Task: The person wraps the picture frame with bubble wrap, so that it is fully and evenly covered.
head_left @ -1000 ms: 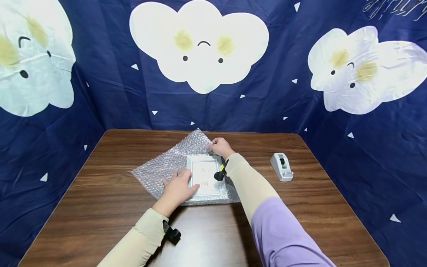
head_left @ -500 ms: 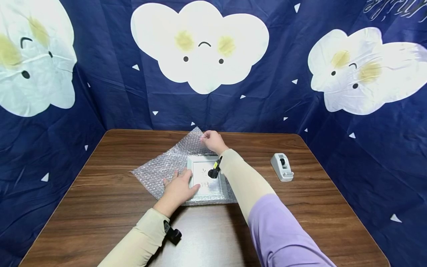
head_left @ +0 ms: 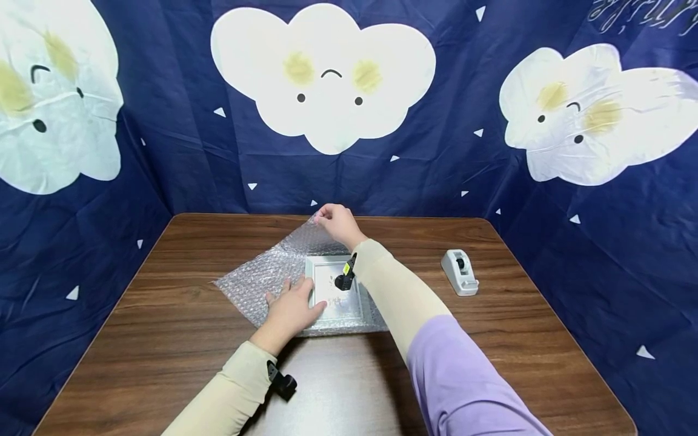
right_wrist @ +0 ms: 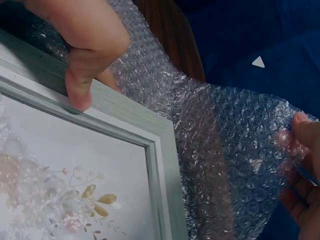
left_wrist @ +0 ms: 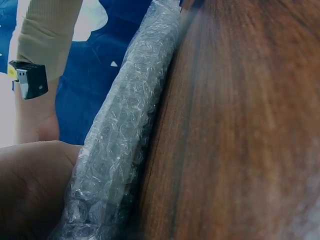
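Observation:
A pale green picture frame [head_left: 345, 321] with a floral print lies on a sheet of bubble wrap [head_left: 252, 284]; wrap also covers its near edge. My left hand [head_left: 291, 307] rests at the frame's left side, its thumb on the frame and its other fingers spread over the wrap. At the far side, my right hand [head_left: 338, 223] pinches the sheet's far corner between thumb and fingers, lifting it off the table. In the right wrist view, the raised bubble wrap [right_wrist: 215, 135] stretches from the frame's edge to the right fingers. The left wrist view shows the wrapped near edge [left_wrist: 120, 115] close up.
A white tape dispenser [head_left: 460, 274] stands on the right part of the wooden table [head_left: 180, 327]. Dark blue cloth [head_left: 185, 151] with white clouds hangs behind and on both sides. A small black camera [head_left: 345, 280] is strapped to the right wrist, above the picture frame.
My right hand has moved up and left along the bubble wrap's far edge to its corner, which is now raised. The left hand and picture frame have stayed put.

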Action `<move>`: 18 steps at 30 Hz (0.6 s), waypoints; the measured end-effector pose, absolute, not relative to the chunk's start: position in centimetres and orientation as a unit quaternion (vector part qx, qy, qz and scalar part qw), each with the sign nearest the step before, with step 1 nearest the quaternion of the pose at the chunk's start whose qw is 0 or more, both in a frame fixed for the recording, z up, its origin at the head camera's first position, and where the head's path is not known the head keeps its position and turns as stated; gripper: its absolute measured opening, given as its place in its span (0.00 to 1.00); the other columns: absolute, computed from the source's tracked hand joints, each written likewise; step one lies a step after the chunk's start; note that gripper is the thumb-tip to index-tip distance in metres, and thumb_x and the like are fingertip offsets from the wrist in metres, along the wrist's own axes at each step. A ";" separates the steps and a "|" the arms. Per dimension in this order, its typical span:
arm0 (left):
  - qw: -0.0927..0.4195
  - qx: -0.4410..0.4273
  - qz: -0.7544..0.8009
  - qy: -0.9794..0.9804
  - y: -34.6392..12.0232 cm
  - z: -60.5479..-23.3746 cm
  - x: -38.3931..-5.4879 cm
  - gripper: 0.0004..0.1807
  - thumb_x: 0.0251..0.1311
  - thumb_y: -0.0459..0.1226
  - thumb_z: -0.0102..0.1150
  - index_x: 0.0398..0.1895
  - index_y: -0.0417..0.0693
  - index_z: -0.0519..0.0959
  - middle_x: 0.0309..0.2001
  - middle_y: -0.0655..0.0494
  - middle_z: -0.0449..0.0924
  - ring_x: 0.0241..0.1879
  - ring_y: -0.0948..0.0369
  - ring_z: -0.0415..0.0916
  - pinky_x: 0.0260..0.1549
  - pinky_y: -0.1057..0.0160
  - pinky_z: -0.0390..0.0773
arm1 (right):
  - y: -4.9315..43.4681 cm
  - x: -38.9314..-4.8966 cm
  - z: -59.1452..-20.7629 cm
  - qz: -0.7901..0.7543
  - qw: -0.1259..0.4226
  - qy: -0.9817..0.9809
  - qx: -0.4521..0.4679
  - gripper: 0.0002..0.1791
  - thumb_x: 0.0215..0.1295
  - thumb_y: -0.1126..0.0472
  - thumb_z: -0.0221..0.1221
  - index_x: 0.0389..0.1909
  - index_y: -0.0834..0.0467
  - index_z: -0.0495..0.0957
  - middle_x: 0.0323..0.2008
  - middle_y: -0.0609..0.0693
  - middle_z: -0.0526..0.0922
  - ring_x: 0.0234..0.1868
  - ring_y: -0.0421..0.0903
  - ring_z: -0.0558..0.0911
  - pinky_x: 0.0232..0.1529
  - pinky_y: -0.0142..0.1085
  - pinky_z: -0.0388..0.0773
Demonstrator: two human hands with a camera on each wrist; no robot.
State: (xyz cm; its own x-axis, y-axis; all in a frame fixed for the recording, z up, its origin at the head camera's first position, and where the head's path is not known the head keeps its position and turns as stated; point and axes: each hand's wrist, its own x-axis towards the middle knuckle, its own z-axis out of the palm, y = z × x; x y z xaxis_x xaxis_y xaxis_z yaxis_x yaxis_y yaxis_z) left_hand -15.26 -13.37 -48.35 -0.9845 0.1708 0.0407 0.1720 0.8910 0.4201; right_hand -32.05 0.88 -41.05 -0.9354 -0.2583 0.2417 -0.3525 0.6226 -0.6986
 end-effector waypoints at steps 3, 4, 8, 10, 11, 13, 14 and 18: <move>0.000 -0.087 -0.216 -0.972 -13.4 -48.3 -15.2 0.25 0.63 0.58 0.59 0.48 0.47 0.72 0.75 0.38 0.61 0.73 0.28 0.51 0.57 0.15 0.42 | 0.8 -31.9 -40.6 0.405 0.058 -0.895 0.178 0.06 0.70 0.58 0.64 0.35 0.55 0.83 0.30 0.49 0.85 0.31 0.40 0.77 0.33 0.32 0.73; -0.001 -0.087 -0.216 -0.972 -13.4 -48.3 -15.2 0.25 0.63 0.58 0.59 0.48 0.47 0.72 0.75 0.38 0.61 0.73 0.28 0.50 0.57 0.15 0.41 | 0.8 -31.9 -40.5 0.406 0.058 -0.894 0.180 0.05 0.70 0.58 0.64 0.35 0.55 0.83 0.31 0.49 0.85 0.30 0.40 0.77 0.33 0.32 0.73; -0.003 -0.087 -0.214 -0.973 -13.5 -48.3 -15.4 0.26 0.64 0.59 0.58 0.50 0.48 0.72 0.75 0.39 0.60 0.73 0.28 0.49 0.58 0.15 0.41 | 0.8 -31.7 -40.0 0.399 0.054 -0.897 0.185 0.05 0.70 0.58 0.63 0.35 0.54 0.83 0.32 0.50 0.86 0.30 0.40 0.77 0.33 0.32 0.73; -0.004 -0.087 -0.214 -0.973 -13.5 -48.4 -15.4 0.27 0.64 0.59 0.57 0.50 0.48 0.72 0.75 0.39 0.60 0.73 0.29 0.49 0.59 0.16 0.40 | 0.9 -31.5 -39.8 0.393 0.055 -0.899 0.187 0.05 0.70 0.58 0.64 0.35 0.54 0.83 0.31 0.49 0.86 0.30 0.40 0.77 0.33 0.32 0.73; -0.004 -0.087 -0.215 -0.973 -13.5 -48.4 -15.4 0.27 0.64 0.59 0.57 0.50 0.48 0.72 0.75 0.39 0.60 0.73 0.28 0.49 0.59 0.16 0.40 | 1.0 -31.5 -39.7 0.391 0.055 -0.899 0.189 0.05 0.70 0.58 0.64 0.35 0.54 0.83 0.31 0.49 0.86 0.30 0.40 0.77 0.33 0.32 0.73; -0.004 -0.087 -0.215 -0.973 -13.5 -48.4 -15.4 0.27 0.64 0.59 0.57 0.50 0.48 0.72 0.75 0.39 0.60 0.73 0.28 0.49 0.58 0.16 0.40 | 1.2 -31.3 -39.4 0.387 0.056 -0.900 0.193 0.05 0.70 0.58 0.64 0.34 0.55 0.83 0.31 0.48 0.86 0.31 0.41 0.77 0.33 0.32 0.73; -0.005 -0.086 -0.215 -0.973 -13.5 -48.4 -15.4 0.26 0.64 0.59 0.58 0.50 0.48 0.72 0.75 0.39 0.60 0.73 0.28 0.49 0.59 0.16 0.40 | 1.3 -31.2 -39.3 0.384 0.056 -0.900 0.197 0.05 0.70 0.58 0.64 0.34 0.55 0.83 0.31 0.48 0.86 0.30 0.41 0.77 0.33 0.32 0.73; -0.004 -0.087 -0.215 -0.973 -13.4 -48.3 -15.4 0.27 0.63 0.59 0.58 0.51 0.48 0.72 0.75 0.38 0.60 0.73 0.29 0.49 0.59 0.16 0.41 | 1.8 -31.1 -38.8 0.364 0.054 -0.904 0.217 0.06 0.70 0.58 0.64 0.34 0.55 0.84 0.31 0.48 0.86 0.31 0.41 0.77 0.34 0.32 0.73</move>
State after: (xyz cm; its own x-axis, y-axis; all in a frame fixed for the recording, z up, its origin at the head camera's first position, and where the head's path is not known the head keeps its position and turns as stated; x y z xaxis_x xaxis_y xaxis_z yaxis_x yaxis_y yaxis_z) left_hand -15.35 -13.44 -48.33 -0.9850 0.1702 0.0291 0.1666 0.8926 0.4189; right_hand -31.07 1.81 -38.79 -0.8997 -0.3540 0.2553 -0.4321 0.6397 -0.6356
